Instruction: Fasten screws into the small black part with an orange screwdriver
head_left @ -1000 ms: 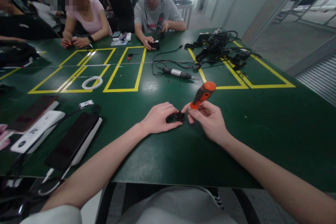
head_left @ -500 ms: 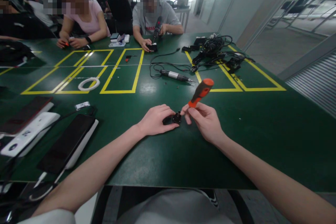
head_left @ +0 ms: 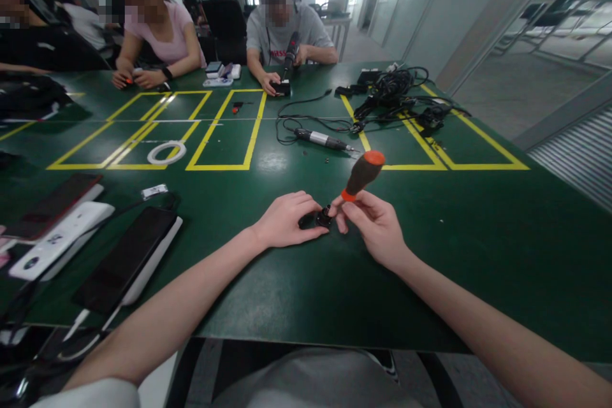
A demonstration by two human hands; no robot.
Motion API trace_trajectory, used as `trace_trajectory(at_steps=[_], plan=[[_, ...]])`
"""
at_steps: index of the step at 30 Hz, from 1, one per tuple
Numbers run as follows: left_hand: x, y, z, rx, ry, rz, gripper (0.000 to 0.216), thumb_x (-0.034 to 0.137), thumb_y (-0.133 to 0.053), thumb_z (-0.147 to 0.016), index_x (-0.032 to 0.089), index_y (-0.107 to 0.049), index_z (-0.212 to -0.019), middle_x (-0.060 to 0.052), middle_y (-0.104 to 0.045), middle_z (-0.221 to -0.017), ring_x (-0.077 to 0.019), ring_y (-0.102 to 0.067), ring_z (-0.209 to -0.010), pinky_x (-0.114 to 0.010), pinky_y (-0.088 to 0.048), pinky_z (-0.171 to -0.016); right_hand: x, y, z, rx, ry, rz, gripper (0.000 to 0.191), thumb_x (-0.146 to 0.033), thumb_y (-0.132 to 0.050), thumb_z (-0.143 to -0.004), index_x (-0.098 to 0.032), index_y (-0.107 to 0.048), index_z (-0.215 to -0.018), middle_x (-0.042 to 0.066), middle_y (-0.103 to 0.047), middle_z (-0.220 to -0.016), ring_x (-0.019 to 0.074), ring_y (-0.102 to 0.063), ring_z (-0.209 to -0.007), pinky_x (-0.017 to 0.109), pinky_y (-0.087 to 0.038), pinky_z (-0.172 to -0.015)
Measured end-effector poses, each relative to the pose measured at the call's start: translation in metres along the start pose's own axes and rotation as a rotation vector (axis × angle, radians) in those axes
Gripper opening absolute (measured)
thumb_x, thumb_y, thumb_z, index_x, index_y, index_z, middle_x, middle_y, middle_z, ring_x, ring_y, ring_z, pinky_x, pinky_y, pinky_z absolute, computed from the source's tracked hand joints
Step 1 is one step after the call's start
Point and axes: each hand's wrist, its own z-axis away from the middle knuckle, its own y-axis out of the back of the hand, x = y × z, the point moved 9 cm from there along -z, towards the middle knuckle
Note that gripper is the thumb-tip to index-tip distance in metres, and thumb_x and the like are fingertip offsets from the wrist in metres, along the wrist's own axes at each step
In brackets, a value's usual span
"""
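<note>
Between the thumb and fingers of my left hand (head_left: 290, 219) is a small black round part (head_left: 324, 217), held against the green table (head_left: 287, 293). My right hand (head_left: 375, 220) grips a screwdriver (head_left: 364, 173) with an orange and black handle. The screwdriver leans, its handle end up and to the right. Its lower end points down at the black part, and my right fingers partly hide it. Whether the tip touches the part, I cannot tell.
Beyond my hands lies a corded electric screwdriver (head_left: 320, 139), with a heap of black cables (head_left: 392, 92) behind it. A white ring (head_left: 166, 152) is at left. Phones (head_left: 127, 258) and a white power strip (head_left: 60, 239) lie near left. Across the table a person (head_left: 291, 32) works with a power tool.
The screwdriver handle has turned in my right hand and its top has dipped slightly. My left hand stays on the black part. The whole view has shifted a little.
</note>
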Motion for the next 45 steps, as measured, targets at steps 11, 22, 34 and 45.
trace_trajectory(at_steps=[11, 22, 34, 45], plan=[[0.0022, -0.0008, -0.0013, -0.018, -0.006, -0.008, 0.029, 0.045, -0.067, -0.096, 0.017, -0.067, -0.093, -0.005, -0.07, -0.088, -0.0189, -0.064, -0.082, -0.03, -0.049, -0.074, -0.0023, 0.0003, 0.0023, 0.032, 0.038, 0.079, 0.034, -0.053, -0.076, -0.089, -0.021, -0.067, -0.084, 0.003, -0.07, -0.079, 0.0115, -0.056, -0.055, 0.028, -0.051, -0.053], [0.0002, -0.0025, -0.0033, -0.045, 0.011, -0.034, 0.031, 0.047, -0.067, -0.095, 0.017, -0.068, -0.092, -0.005, -0.07, -0.088, -0.0188, -0.064, -0.082, -0.031, -0.049, -0.073, 0.0042, 0.0033, 0.0016, 0.079, -0.004, -0.007, 0.034, -0.051, -0.082, -0.085, -0.021, -0.065, -0.084, 0.001, -0.07, -0.068, 0.0108, -0.054, -0.051, 0.025, -0.048, -0.05], [0.0016, -0.0016, -0.0027, -0.033, -0.01, -0.041, 0.031, 0.047, -0.063, -0.097, 0.017, -0.069, -0.097, -0.006, -0.071, -0.09, -0.0192, -0.064, -0.083, -0.031, -0.051, -0.076, 0.007, 0.0007, 0.0012, 0.064, -0.021, -0.012, 0.037, -0.057, -0.077, -0.087, -0.022, -0.065, -0.093, 0.0, -0.07, -0.07, 0.0103, -0.052, -0.048, 0.024, -0.044, -0.045], [0.0015, -0.0017, -0.0023, -0.016, -0.029, -0.043, 0.031, 0.046, -0.066, -0.096, 0.016, -0.07, -0.101, -0.006, -0.07, -0.088, -0.019, -0.063, -0.081, -0.031, -0.05, -0.075, 0.0044, 0.0029, -0.0012, 0.054, -0.012, -0.021, 0.035, -0.055, -0.074, -0.091, -0.021, -0.073, -0.096, 0.001, -0.068, -0.073, 0.0105, -0.053, -0.05, 0.027, -0.045, -0.047]])
